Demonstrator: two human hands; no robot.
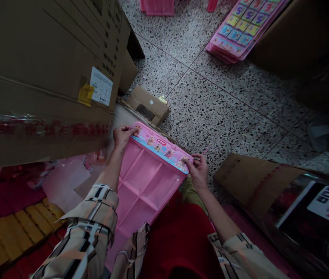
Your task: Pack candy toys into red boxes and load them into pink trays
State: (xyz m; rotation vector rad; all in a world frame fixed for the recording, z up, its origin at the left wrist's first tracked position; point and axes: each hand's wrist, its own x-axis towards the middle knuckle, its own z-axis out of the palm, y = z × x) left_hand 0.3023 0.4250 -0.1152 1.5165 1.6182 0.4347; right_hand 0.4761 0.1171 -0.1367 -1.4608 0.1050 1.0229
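Note:
A pink plastic tray (pixel 141 180) with several square compartments is held in front of my body. Along its far edge runs a printed card strip (pixel 161 145) with small cartoon animals on pink and blue. My left hand (pixel 121 137) pinches the strip's left end between thumb and fingers. At the strip's right end, my right hand (pixel 198 170) grips the corner the same way. No items show in the compartments within view. The tray's near end is partly hidden by my left sleeve.
A large taped carton (pixel 51 69) rises on the left, with a small cardboard box (pixel 147 102) beyond the tray. Stacked pink packs (pixel 237 33) with colourful squares lie on the speckled floor (pixel 193 93). Another carton (pixel 248 182) stands right; yellow blocks (pixel 16 232) sit lower left.

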